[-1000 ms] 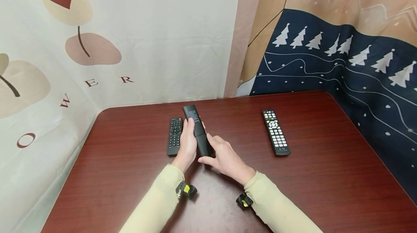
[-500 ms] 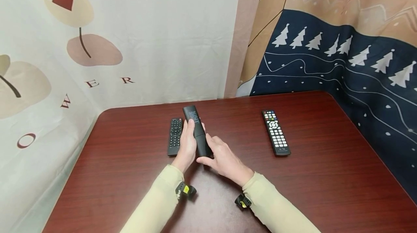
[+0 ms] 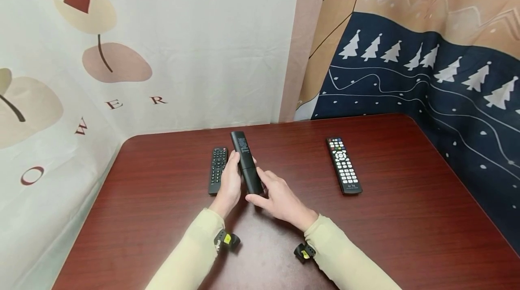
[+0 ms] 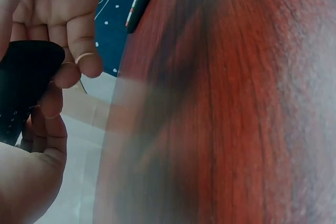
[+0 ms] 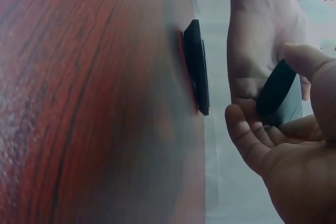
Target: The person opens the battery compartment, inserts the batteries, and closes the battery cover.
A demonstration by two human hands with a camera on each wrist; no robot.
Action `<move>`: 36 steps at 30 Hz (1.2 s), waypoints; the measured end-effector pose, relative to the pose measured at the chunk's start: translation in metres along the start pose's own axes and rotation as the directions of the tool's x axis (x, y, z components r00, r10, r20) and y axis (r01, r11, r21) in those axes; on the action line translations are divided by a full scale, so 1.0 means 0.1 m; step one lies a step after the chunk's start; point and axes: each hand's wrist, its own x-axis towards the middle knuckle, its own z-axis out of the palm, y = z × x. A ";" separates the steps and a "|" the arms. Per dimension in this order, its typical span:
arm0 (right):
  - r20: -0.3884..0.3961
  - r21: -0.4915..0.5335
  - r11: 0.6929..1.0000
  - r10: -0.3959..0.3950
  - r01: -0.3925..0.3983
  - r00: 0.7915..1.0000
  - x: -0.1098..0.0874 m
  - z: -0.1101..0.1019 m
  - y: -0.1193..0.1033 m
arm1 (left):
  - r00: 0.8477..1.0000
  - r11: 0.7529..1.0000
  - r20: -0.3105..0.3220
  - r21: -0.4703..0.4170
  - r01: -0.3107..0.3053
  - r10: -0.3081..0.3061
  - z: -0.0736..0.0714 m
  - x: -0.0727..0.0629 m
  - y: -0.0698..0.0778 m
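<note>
A black remote control [image 3: 247, 163] is held above the table with its printed back and cover seam facing up. My left hand [image 3: 230, 181] grips it along its left side, thumb at the edge and fingers curled beneath, as the left wrist view shows. At its near end my right hand [image 3: 280, 197] has the thumb on one side and the fingers on the other. In the right wrist view the remote's rounded end [image 5: 276, 90] lies between that thumb and fingers. A second black remote [image 3: 218, 170] lies buttons up just left of my left hand, partly hidden by it.
Farther right, a black remote with white buttons [image 3: 343, 166] lies face up on the dark red wooden table [image 3: 398, 218]. A white printed curtain [image 3: 219, 55] and a navy tree-patterned cloth [image 3: 382, 82] hang behind the table's edges.
My left hand has shifted slightly left and its thumb has slid from the held remote's back to its edge. The remote's top has moved a little right. My right hand has barely moved.
</note>
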 end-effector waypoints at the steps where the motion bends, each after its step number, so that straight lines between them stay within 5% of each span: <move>1: -0.003 0.010 1.000 0.001 -0.001 1.000 0.00 0.00 0.00 | 1.000 1.000 0.000 -0.006 -0.004 0.004 0.00 0.00 0.00; 17: 0.013 0.066 0.997 -0.043 0.042 0.999 0.02 -0.02 0.01 | 0.998 0.991 -0.011 0.115 -0.068 0.070 -0.12 -0.04 0.03; 30: 0.020 -0.004 0.999 -0.040 0.040 0.999 0.00 -0.10 0.07 | 1.000 0.977 -0.021 0.215 -0.001 0.005 -0.30 -0.03 0.04; 36: 0.006 -0.051 0.997 -0.059 0.059 0.998 0.01 -0.14 0.09 | 0.999 0.955 -0.031 0.297 -0.019 0.030 -0.40 -0.03 0.08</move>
